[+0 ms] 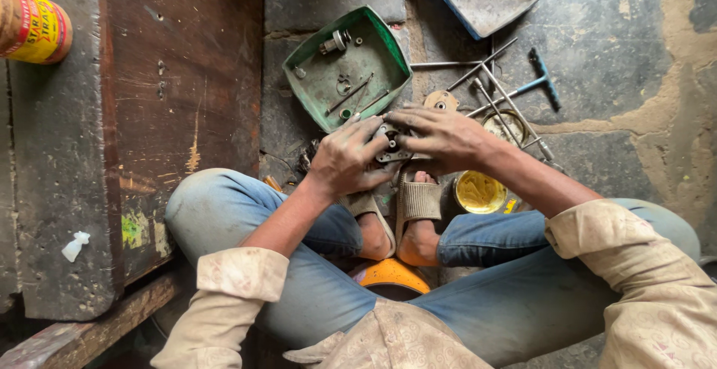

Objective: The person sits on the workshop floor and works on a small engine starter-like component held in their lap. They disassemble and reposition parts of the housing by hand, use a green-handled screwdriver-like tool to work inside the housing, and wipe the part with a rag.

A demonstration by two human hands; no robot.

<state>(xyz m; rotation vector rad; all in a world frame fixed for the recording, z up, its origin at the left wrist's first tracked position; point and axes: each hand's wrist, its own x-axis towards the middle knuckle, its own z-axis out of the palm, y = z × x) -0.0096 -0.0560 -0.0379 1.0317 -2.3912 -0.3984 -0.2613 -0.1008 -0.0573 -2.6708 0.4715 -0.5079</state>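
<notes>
Left hand: the left hand (345, 158), greasy, is closed over the left side of a small dark metal plate with round holes (390, 145), fingers curled onto it
Right hand: the right hand (442, 139) lies flat on the plate's right side, fingers spread and pressing down
Plate position: held between both hands, above the sandalled feet (407, 219), just in front of the crossed legs
Green tray: a dented green metal tray (388, 51) just beyond the hands holds a small cylindrical part, washers and thin rods
Grease tin: an open round tin of yellow grease (479, 191) sits under the right forearm
Tools: long steel rods and a blue-handled T-wrench (539, 81) lie on the concrete floor to the right
</notes>
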